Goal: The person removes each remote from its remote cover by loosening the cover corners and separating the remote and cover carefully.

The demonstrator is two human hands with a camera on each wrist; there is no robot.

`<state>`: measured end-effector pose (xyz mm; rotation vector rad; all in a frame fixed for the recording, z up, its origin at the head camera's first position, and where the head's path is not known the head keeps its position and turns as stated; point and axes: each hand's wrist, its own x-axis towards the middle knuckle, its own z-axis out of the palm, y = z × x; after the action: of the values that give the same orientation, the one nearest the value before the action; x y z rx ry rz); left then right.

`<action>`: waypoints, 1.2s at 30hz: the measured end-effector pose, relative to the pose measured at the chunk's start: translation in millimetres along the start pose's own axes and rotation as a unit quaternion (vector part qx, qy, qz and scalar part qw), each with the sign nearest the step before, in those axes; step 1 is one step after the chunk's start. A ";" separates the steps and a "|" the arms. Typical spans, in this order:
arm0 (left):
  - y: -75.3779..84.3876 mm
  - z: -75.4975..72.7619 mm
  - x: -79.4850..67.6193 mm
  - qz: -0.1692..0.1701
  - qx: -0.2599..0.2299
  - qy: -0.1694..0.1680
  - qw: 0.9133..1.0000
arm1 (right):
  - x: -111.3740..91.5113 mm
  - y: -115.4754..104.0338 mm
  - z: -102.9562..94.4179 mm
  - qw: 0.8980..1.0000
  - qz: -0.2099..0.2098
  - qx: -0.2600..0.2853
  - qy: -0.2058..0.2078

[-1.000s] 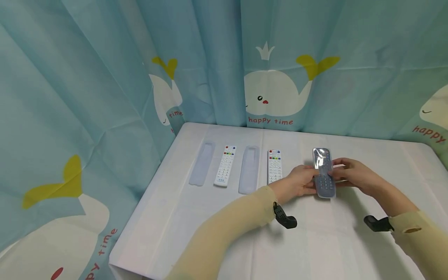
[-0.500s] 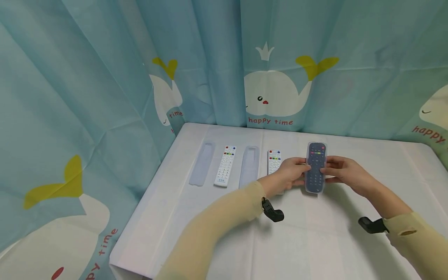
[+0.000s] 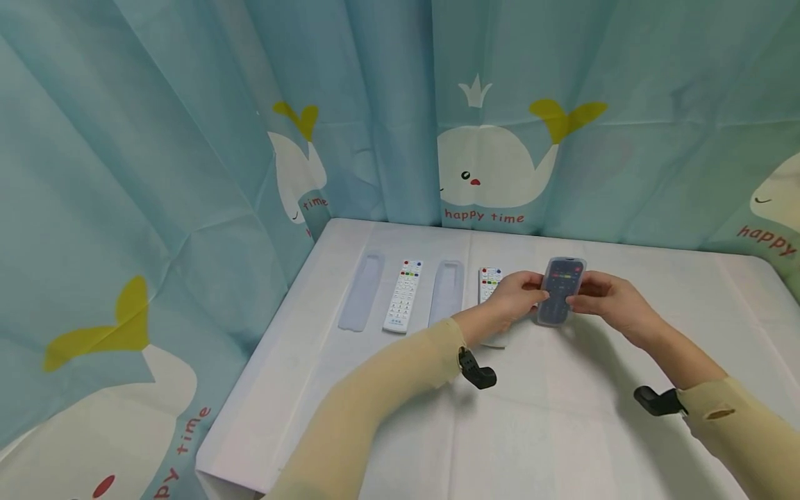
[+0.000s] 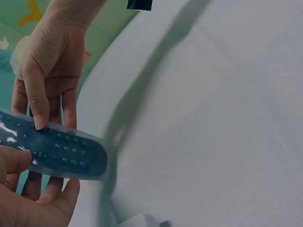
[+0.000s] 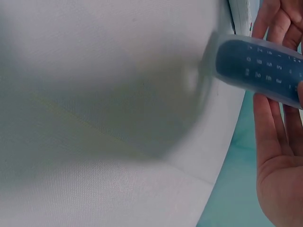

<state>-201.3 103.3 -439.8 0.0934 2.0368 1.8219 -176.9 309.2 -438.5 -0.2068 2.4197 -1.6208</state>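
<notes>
A dark remote control (image 3: 562,288) in a clear, milky cover is held up over the table between both hands. My left hand (image 3: 505,300) pinches its left edge, thumb on the front. From the other side my right hand (image 3: 615,304) grips it the same way, fingers behind. In the left wrist view the remote's number keys show through the cover, the end of which extends a little past the remote. A white remote (image 3: 490,280) lies just left of the held one, partly hidden by my left hand and wrist.
Farther left on the white table (image 3: 537,430) lie an empty-looking translucent cover (image 3: 447,292), another white remote (image 3: 403,297) and a second translucent cover (image 3: 361,293), side by side. A blue whale-print curtain (image 3: 375,139) hangs along the back and left edges.
Both hands have moved left and slightly back with the covered remote. Its top end tilted, so the glare on the cover has gone and the coloured keys show.
</notes>
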 end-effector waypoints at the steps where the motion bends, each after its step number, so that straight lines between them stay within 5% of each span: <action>1: 0.5 -0.2 0.1 0.005 0.008 0.001 1.000 | -0.3 -0.4 -0.1 1.000 -0.001 -0.003 0.005; 13: 2.7 -3.5 1.4 0.047 0.053 0.008 0.997 | -1.5 -1.9 -0.8 0.998 0.011 -0.024 0.049; 23: -3.1 -1.7 3.5 0.022 0.063 0.000 0.998 | -1.5 5.9 1.4 0.999 0.012 -0.003 0.034; 31: -3.6 -1.7 0.4 -0.001 -0.016 -0.008 1.000 | -3.5 6.8 1.6 0.999 0.012 -0.020 0.030; 36: -4.5 -1.1 -2.6 -0.077 -0.126 0.000 0.989 | -7.1 5.9 0.5 0.999 0.021 -0.042 0.023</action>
<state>-198.3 100.9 -443.5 -0.1329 1.7429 1.9608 -170.0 312.7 -443.5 -0.1341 2.5118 -1.5227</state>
